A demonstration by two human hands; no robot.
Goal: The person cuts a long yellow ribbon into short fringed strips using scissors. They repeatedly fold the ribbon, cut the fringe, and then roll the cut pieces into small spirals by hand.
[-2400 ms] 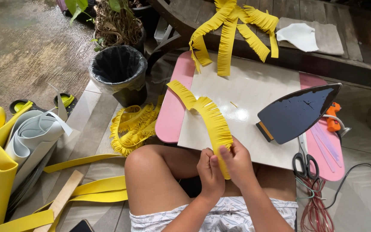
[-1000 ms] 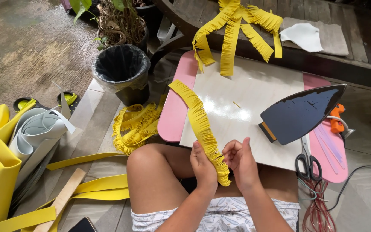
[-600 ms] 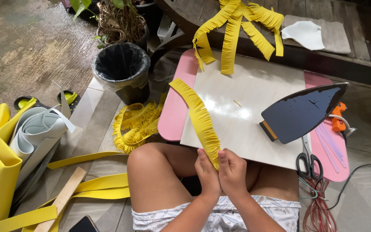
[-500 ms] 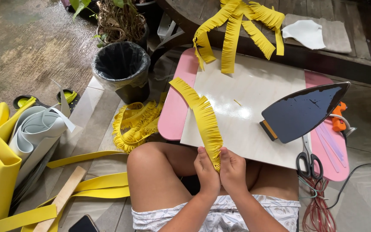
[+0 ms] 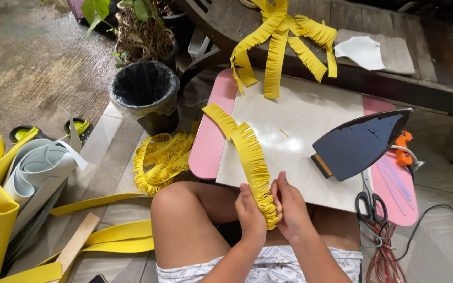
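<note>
head view: both hands pinch fringed yellow strip [image 5: 251, 162], its end prob hidden.

You had soft, even daylight, bright enough, with only faint shadows under the iron [image 5: 360, 144] and bin [image 5: 145, 91]. Mild glare sat on the white board [image 5: 294, 120] and the wet floor [image 5: 22, 57] top left. Focus was sharp throughout, with slight wide-angle stretch at the edges.

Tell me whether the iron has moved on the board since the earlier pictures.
No. The iron lies tipped up at the white board's right edge, just above the scissors, as before; only the camera shifted slightly.
</note>
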